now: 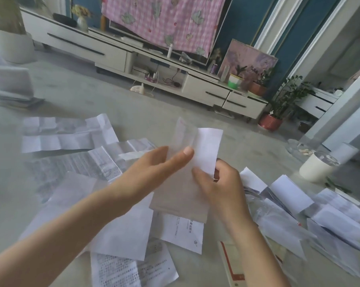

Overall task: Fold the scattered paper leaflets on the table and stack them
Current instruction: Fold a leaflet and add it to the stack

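I hold a white leaflet (204, 150) upright above the middle of the table, partly folded along its length. My left hand (154, 166) grips its left side, thumb on the front. My right hand (218, 183) pinches its lower right edge. Unfolded, creased leaflets (67, 133) lie scattered on the left and in front of me, some printed with dense text (121, 270). A loose pile of folded leaflets (288, 191) lies on the right side of the table.
The grey table surface (146, 114) runs far ahead. A white cup (315, 166) and a glass dish (299, 148) stand at the right. A stack of books (11, 88) sits at the far left. A red-bordered card (235, 264) lies near the front edge.
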`<state>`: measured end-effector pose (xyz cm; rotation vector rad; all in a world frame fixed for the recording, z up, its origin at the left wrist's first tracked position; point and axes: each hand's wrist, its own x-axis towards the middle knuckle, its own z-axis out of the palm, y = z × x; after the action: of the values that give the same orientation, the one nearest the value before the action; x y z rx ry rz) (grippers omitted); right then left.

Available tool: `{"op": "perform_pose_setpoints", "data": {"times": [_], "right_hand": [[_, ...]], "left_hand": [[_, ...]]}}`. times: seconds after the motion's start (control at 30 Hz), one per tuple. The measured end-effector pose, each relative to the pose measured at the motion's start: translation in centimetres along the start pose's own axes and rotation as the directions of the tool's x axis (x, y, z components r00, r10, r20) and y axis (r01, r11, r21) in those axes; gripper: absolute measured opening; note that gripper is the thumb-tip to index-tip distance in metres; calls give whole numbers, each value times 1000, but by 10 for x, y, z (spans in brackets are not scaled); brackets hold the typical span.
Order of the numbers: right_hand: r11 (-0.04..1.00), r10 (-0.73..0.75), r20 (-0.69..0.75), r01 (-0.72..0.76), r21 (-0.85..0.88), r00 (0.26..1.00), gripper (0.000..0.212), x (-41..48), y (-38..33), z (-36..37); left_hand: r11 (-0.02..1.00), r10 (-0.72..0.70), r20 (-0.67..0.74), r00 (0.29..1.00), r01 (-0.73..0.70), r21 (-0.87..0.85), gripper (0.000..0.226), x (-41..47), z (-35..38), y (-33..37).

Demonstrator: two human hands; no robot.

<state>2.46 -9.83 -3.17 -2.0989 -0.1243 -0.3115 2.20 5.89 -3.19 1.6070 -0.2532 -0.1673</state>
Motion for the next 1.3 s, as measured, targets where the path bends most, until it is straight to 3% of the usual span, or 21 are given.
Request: {"op": "perform_pose_setpoints", "data": {"times": [0.1,0.2,0.33,0.4,0.47,0.53,0.6,0.7,0.83,1.03,1.17,1.3], "right_hand": [[975,70,127,-95,202,989,6,2,0,-7],[876,144,294,-260,407,945,18,2,-2,-15],[854,117,331,-265,447,936,38,1,-4,-21],[901,70,300,-189,389,951,51,-1,-4,-20],[957,-1,255,-73,282,967,55,-1,-3,-18],[983,-76,235,34,180,969,57,0,-1,-15],[987,-118,248,86,137,962,59,-1,-1,-14],[989,-63,326,15,149,943,51,-1,1,-16],[953,28,341,-128,274,940,34,2,-2,-24],[991,47,329,-86,105,943,15,2,-4,-14],[979,91,328,-145,144,940,9,6,-3,-15],[945,123,417,-234,227,901,9,6,-7,-24]], "left_hand": [[997,60,-129,990,-54,55,40,0,-2,-7],[996,-23,-100,995,15,-84,11,0,-10,-10],[974,-79,-5,997,76,-215,26,2,-17,-11],[944,-152,-38,988,133,-301,36,3,-15,-11],[891,-210,-26,977,181,-417,25,4,-13,-12],[903,-213,17,977,203,-378,37,3,-13,-14],[962,-143,-4,990,138,-235,32,2,-12,-18],[979,-140,-133,981,117,-167,16,3,-11,-21],[986,-143,-165,976,126,-109,22,2,-7,-22],[995,-92,-207,974,82,-56,24,0,-2,-22],[995,-85,-178,980,73,-70,27,0,-6,-19],[998,-47,-266,963,53,17,22,1,-7,-18]]}}
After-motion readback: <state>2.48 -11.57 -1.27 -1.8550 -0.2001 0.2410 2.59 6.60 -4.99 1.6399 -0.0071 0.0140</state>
